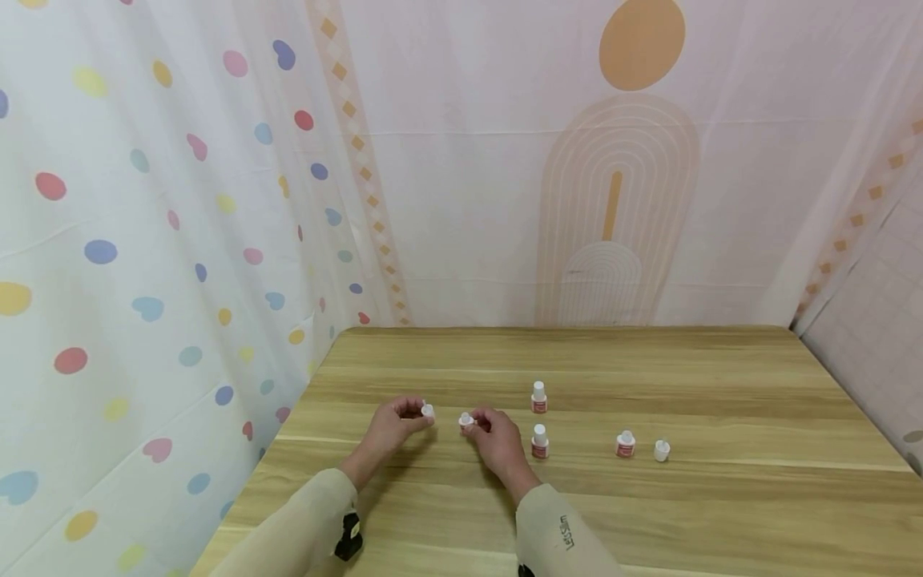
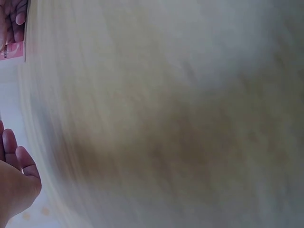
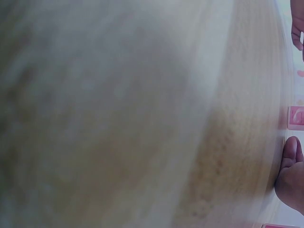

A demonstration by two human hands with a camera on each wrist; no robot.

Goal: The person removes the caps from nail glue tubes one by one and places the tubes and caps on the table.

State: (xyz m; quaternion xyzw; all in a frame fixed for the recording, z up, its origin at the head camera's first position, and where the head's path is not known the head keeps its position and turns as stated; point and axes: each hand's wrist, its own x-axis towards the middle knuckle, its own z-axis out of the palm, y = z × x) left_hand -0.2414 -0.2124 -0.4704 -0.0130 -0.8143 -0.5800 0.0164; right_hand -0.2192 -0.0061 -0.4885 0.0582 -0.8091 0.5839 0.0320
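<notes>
My left hand (image 1: 398, 420) pinches a small white cap (image 1: 429, 411) that has a thin tip pointing up. Just to its right, my right hand (image 1: 497, 439) holds a small white bottle (image 1: 465, 421) between thumb and fingers, its cap off and short neck showing. Cap and bottle are apart, a short gap between them. At the edge of the left wrist view, the left hand (image 2: 19, 183) shows only in part, the cap out of sight. A pink-labelled bottle (image 3: 296, 117) appears beside the right hand (image 3: 290, 178) in the right wrist view.
Two capped bottles (image 1: 539, 398) with red labels stand right of the right hand, one behind the other. Farther right are an uncapped bottle (image 1: 625, 445) and a loose white cap (image 1: 662, 451), tip up. Curtains (image 1: 461, 200) hang behind the wooden table (image 1: 433, 521).
</notes>
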